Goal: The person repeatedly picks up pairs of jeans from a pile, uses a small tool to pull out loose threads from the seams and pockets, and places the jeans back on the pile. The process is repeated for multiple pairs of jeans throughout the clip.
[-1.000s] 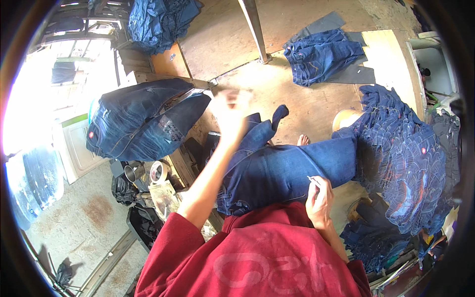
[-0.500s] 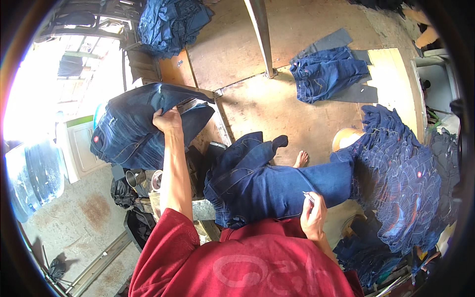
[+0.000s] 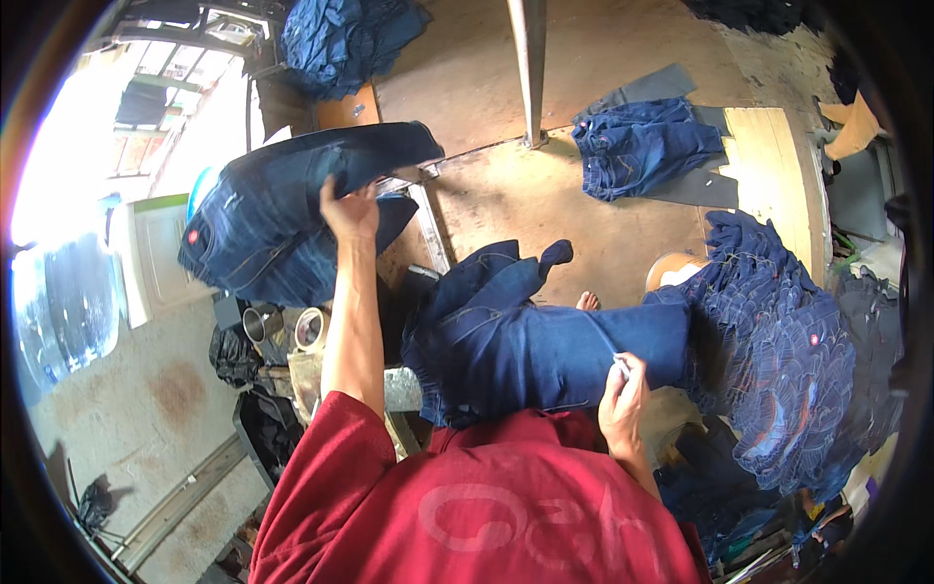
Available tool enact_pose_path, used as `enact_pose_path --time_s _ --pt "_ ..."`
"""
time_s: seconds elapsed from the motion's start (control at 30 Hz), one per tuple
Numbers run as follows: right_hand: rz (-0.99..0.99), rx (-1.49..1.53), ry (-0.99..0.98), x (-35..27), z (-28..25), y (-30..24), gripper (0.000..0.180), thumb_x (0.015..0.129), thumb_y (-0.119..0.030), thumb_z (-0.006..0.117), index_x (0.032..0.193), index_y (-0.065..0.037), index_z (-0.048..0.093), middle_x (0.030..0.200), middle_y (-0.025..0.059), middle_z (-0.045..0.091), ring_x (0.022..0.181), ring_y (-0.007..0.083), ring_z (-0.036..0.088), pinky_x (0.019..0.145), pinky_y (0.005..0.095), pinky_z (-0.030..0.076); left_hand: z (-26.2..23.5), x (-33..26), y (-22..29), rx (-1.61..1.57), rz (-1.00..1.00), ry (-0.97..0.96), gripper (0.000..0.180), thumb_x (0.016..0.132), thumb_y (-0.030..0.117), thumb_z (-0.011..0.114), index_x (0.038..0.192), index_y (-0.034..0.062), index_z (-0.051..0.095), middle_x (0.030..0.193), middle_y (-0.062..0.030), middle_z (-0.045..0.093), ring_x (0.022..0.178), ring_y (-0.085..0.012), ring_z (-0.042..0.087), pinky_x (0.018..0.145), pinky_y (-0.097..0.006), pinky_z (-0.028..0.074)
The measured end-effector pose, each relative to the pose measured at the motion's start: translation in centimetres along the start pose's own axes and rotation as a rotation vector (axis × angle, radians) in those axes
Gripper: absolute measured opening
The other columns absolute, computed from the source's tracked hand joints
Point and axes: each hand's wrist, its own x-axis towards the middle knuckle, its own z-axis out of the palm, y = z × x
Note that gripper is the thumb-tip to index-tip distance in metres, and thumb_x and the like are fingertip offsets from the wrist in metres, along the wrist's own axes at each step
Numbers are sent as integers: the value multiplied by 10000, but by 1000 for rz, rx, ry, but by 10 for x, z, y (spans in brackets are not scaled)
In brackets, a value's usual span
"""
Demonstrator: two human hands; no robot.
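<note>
Left hand (image 3: 350, 209) gripping dark folded jeans (image 3: 282, 219) (red tag), right hand (image 3: 623, 394) pinching spread jeans (image 3: 545, 341)

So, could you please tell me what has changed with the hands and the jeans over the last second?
The left hand swung out to the left, from above the jeans on the lap to the folded jeans pile, and now grips its top pair. The right hand stayed at the lap jeans' edge, pinching something small and pale. The lap jeans, the jeans heap at the right and the shorts kept their places.
</note>
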Motion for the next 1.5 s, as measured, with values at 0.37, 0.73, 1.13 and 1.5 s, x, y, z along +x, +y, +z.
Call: enact_pose_path --time_s 0.37,0.73,1.13,1.5 --pt "-315 -275 35 -12 16 15 339 869 -376 905 1108 -154 812 845 19 678 802 261 625 742 420 445 -46 -322 -78 1524 863 -1092 163 822 27 860 886 67 715 889 -76 714 810 -288 679 817 -393 553" --pt "-395 -246 89 -22 20 37 326 849 -344 917 1104 -161 829 837 -31 736 779 217 620 740 395 444 -94 -373 -99 1738 857 -1151 256 887 229 876 1092 98 798 1116 -60 673 1006 -286 626 906 -399 531" --pt "-425 -320 168 -22 27 38 389 846 -393 925 1155 -172 841 796 -20 706 757 215 613 732 403 436 -93 -376 -98 1813 889 -1209 364 888 354 884 1175 150 791 1164 -64 639 1057 -289 604 920 -424 497" --pt "-614 -434 49 0 15 54 123 900 -230 843 942 -188 736 818 -62 701 772 204 605 720 421 428 -106 -367 -113 1821 932 -1175 172 872 207 888 909 122 743 960 -32 680 918 -268 648 828 -422 492"
